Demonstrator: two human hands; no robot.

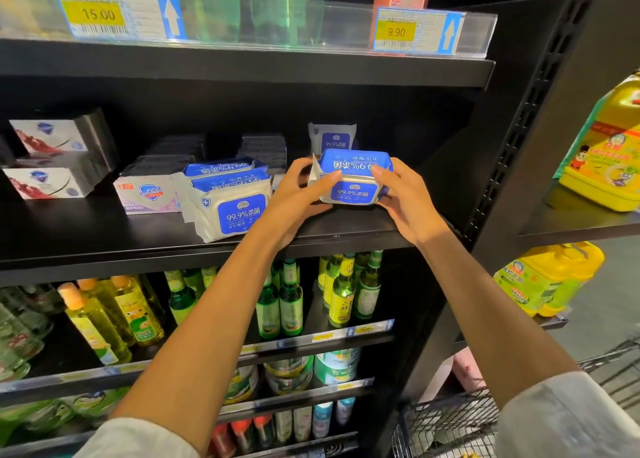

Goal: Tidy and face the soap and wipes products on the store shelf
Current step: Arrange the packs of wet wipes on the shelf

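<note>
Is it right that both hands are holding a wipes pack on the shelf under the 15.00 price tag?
Not quite: in the head view, the left hand and right hand hold the wipes pack under the 9.90 price tag, not 15.00.

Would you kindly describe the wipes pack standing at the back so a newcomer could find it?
On the black middle shelf, look right, behind the wipes pack held in both hands. The upright wipes pack stands there alone, label readable, unlike the stacked ones lying flat in front.
</note>
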